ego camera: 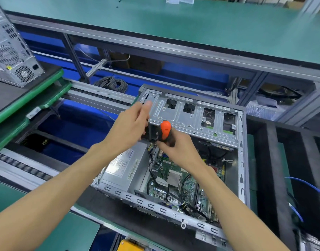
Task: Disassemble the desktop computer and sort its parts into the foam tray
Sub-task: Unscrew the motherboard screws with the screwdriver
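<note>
Both hands worked at the drive cage's left end inside the open computer case.

The left hand had its fingers curled around the cage's corner, steadying it. Just right of them, the right hand gripped the orange-and-black screwdriver, fingers wrapped round the handle; its tip was hidden behind the hands. Beyond both hands stretched the drive cage; below them lay the power supply and motherboard within the computer case. Far right of the fingers sat the foam tray. Likely risk: the driver slipping off an unseen screw, gouging the board, or a loosened screw dropping into the wiring.
</note>
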Motion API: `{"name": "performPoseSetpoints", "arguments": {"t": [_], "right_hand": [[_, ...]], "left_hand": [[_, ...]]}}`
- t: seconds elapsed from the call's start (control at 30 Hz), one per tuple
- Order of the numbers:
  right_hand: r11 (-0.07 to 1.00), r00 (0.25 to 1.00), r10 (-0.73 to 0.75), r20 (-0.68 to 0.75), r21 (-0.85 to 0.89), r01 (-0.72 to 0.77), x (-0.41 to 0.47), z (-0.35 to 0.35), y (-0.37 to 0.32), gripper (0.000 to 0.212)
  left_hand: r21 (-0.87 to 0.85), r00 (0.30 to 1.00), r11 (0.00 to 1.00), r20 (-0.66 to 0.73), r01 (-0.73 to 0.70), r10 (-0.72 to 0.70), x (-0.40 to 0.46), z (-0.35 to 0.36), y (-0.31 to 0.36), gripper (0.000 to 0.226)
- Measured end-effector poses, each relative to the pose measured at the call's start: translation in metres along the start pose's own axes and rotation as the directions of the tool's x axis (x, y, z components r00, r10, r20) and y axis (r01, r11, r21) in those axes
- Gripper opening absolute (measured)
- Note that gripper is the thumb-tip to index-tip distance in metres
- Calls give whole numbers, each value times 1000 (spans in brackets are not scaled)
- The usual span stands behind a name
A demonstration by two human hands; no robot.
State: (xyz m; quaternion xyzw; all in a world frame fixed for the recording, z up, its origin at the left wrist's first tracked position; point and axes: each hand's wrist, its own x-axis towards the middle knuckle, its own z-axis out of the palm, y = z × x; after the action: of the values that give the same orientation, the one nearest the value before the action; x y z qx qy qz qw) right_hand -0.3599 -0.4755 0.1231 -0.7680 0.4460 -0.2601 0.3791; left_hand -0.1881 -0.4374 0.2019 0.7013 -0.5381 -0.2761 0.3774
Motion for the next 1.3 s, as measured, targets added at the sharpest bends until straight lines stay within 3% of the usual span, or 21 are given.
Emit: {"name": "performPoseSetpoints", "arguments": {"t": [0.13,0.3,0.43,0.6,0.77,0.83,0.9,1.03,1.17,1.3], "right_hand": [[996,994,32,-103,84,-23,-5,-20,-6,13],[972,967,28,-253,233,33,-15,-52,-23,12],[920,934,61,-351,383,83,-27,-71,-33,13],[911,927,98,-361,408,63,-39,-85,-30,10],[908,834,199,-515,416,41,-54,-108,-18,4],[939,824,194,-533,345,2,-62,-119,-9,2],[974,846,176,-503,216,-74,-70,-120,1,9],[984,877,178,-447,67,-166,-84,-111,17,26],[980,894,149,-423,-54,-189,-88,-102,29,24],[974,897,107,-429,-136,-181,-86,-98,30,29]], "left_hand": [[-178,993,977,28,115,-111,-7,15,-11,36],[-409,946,853,163,325,-282,-8,38,-13,25],[-329,928,881,270,341,-259,-9,64,2,34],[-242,798,860,542,449,-264,-16,93,12,55],[-39,805,926,508,376,-306,-14,119,-7,50],[133,832,971,501,199,-239,-13,128,-15,49],[285,807,958,571,-25,-149,-13,140,-17,47],[410,747,885,654,-221,-116,-11,161,-23,28],[451,835,860,548,-238,-56,-4,162,-42,17],[484,833,846,545,-224,-92,1,157,-57,17]]}}
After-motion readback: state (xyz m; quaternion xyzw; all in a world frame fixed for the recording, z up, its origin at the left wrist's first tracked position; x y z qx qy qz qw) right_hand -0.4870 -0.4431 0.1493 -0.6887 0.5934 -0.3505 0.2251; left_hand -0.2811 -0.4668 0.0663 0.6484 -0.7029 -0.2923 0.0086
